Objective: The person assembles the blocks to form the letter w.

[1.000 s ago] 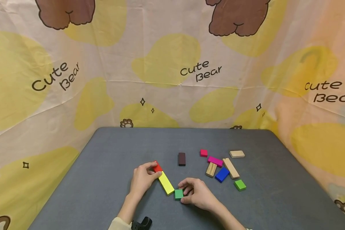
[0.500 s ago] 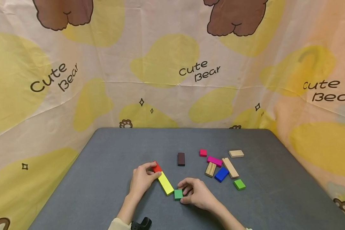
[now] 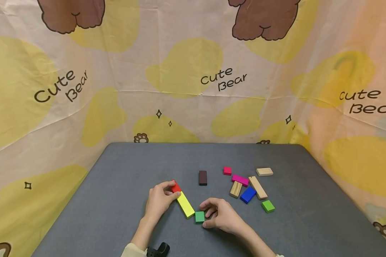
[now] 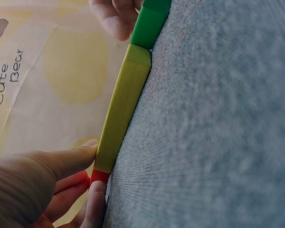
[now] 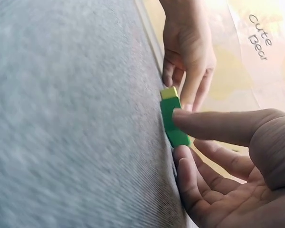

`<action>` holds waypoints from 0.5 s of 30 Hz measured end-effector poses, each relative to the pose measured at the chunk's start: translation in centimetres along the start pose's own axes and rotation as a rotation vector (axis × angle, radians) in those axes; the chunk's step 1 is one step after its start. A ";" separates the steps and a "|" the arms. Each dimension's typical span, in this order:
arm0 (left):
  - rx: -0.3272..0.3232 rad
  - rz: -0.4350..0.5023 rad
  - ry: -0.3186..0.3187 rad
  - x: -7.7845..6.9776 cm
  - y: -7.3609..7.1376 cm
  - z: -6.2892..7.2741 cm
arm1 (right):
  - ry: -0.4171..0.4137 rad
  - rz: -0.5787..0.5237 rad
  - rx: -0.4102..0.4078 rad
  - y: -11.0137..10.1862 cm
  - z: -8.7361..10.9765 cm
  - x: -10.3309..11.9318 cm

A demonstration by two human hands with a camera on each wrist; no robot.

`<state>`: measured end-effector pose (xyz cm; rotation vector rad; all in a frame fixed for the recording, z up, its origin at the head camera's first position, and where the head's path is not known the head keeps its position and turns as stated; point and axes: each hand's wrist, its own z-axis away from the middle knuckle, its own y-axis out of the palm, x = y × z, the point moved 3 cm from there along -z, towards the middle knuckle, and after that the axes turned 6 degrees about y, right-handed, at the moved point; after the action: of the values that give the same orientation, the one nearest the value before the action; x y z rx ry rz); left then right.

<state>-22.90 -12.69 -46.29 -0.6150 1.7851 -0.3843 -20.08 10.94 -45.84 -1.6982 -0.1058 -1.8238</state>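
Observation:
My left hand [image 3: 159, 201] pinches the red block [image 3: 176, 187], its thumb lying at the seam with the yellow block [image 3: 186, 205]. Red and yellow lie end to end in a slanting row on the table. At the row's near end sits a green block [image 3: 199, 217], its corner against or very close to the yellow one. Around the green block's right side is my right hand [image 3: 223, 216], with bent fingers behind and thumb in front, and a slight gap shows in the head view. In the right wrist view the thumb [image 5: 199, 123] covers part of the green block [image 5: 170, 114].
A dark brown block [image 3: 203, 178] lies alone beyond the hands. To the right are a pinkish-red cube [image 3: 227, 171], a magenta block [image 3: 240, 180], a blue block [image 3: 248, 195], a light green block [image 3: 268, 206] and several plain wooden blocks [image 3: 258, 187] on the grey table [image 3: 141, 160].
My right hand has shifted very slightly away from the green block, its thumb drawing off the corner. The left hand and the blocks stay where they were.

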 end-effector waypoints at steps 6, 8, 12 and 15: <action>0.004 0.005 0.001 0.0 0.0 -0.1 | 0.005 -0.060 0.039 -1.0 0.1 -0.2; 0.004 0.002 -0.001 0.0 0.0 -0.2 | 0.017 -0.075 0.041 -1.5 0.0 -0.5; 0.008 0.003 -0.002 0.1 0.1 -0.2 | 0.044 -0.061 -0.020 -2.6 -0.1 -0.9; 0.010 0.005 -0.001 0.2 0.1 -0.3 | 0.054 -0.048 -0.070 -3.2 -0.3 -1.1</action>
<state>-23.24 -12.70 -46.43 -0.6030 1.7823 -0.3889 -21.97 13.82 -45.77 -1.7063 -0.0611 -1.9274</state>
